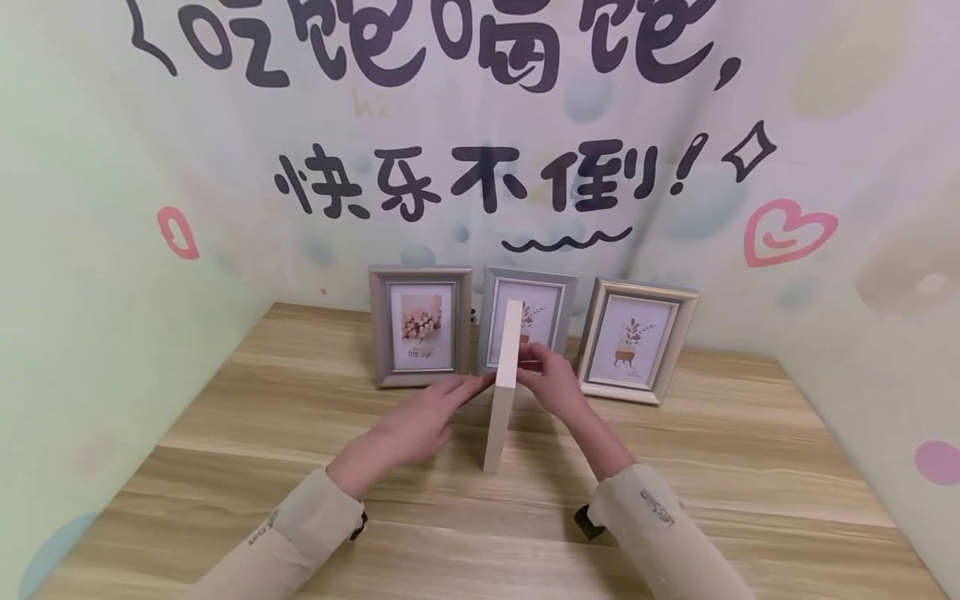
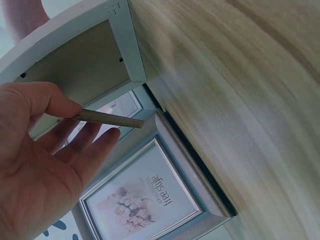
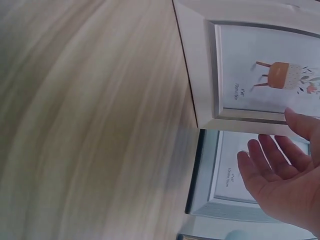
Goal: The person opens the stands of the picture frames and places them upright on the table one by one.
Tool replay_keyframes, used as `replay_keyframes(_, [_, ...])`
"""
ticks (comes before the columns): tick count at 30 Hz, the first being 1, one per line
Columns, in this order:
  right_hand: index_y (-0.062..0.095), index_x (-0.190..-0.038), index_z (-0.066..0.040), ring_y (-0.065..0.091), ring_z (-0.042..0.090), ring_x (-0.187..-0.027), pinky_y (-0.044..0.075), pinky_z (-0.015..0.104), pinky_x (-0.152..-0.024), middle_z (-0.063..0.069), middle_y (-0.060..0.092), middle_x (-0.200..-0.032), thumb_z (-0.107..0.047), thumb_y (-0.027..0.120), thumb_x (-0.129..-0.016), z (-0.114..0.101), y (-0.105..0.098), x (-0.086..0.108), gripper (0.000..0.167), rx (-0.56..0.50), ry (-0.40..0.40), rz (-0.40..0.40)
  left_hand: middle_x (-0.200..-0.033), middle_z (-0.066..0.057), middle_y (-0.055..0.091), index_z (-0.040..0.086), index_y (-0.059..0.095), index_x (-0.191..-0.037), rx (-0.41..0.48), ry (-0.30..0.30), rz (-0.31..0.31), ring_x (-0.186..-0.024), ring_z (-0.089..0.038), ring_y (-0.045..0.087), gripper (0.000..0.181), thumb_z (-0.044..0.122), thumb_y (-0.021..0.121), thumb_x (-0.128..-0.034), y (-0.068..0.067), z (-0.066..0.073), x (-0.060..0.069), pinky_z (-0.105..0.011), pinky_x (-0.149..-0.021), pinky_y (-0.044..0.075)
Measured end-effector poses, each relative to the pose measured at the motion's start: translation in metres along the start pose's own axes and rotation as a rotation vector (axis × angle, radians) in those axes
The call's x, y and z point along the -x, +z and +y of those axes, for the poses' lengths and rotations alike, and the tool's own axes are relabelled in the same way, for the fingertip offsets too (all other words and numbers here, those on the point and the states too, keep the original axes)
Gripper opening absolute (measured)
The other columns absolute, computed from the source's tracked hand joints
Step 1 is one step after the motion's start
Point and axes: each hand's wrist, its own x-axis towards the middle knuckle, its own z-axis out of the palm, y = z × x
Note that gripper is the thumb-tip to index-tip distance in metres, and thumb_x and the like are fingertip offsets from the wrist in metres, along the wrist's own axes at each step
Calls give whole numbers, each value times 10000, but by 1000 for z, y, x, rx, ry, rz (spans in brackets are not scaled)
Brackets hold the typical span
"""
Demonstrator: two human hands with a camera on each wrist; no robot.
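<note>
A white picture frame (image 1: 504,379) stands edge-on in the middle of the table, its back towards my left hand (image 1: 420,417). In the left wrist view that hand pinches a thin brown strip, the backing stand (image 2: 110,118), between thumb and fingers; it sticks out from the frame's back. My right hand (image 1: 555,387) is at the frame's far side edge. The right wrist view shows its thumb on the front border, with the fingertips partly hidden behind the edge. A print of a potted plant (image 3: 287,75) fills the front.
Behind stand a silver-brown frame (image 1: 381,333) with a flower print, a grey-blue frame (image 1: 568,312) partly hidden by the white one, and a champagne-coloured frame (image 1: 675,333) at right. A printed cloth backdrop (image 1: 480,225) rises behind the wooden table (image 1: 262,400).
</note>
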Motion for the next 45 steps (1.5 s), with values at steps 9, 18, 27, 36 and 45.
replay_keyframes(9, [625, -1185, 24, 663, 385, -1151, 570, 462, -968, 235, 683, -1209, -20, 667, -915, 3, 6, -4, 277, -2, -39, 50, -1506, -139, 487, 164, 242, -1588, 39, -30, 53, -1335, -301, 525, 862, -66, 638, -858, 2, -3, 3, -442, -1082, 497])
replay_keyframes(18, [617, -1186, 4, 656, 367, -1177, 565, 446, -988, 207, 673, -1222, -82, 708, -911, 4, 8, -6, 303, 3, -91, 14, -1513, -155, 473, 141, 251, -1581, 40, -64, 48, -1301, -304, 555, 821, -46, 628, -877, 2, -7, 7, -423, -1008, 547])
replay_keyframes(27, [585, -1158, 7, 694, 371, -1098, 604, 403, -917, 202, 677, -1165, -108, 698, -924, 8, 11, -7, 284, 64, -141, 5, -1565, -209, 391, -16, 258, -1549, 17, -84, 33, -1373, -367, 485, 779, -8, 635, -867, 1, -10, 11, -481, -1143, 436])
replay_keyframes(36, [602, -1149, -11, 726, 330, -993, 629, 395, -828, 195, 714, -1106, -157, 683, -944, 10, -10, 3, 265, 146, -136, 70, -1586, -141, 378, 144, 218, -1589, 65, -124, -4, -979, -246, 653, 866, 96, 707, -876, -2, -9, 15, -292, -666, 563])
replay_keyframes(45, [597, -1168, 14, 711, 339, -989, 626, 396, -801, 216, 711, -1104, -191, 691, -941, 22, -49, 18, 320, 190, -108, 176, -1600, -131, 358, 187, 213, -1596, 69, -131, 14, -1246, -325, 581, 854, 145, 701, -896, -1, -14, 19, -290, -720, 551])
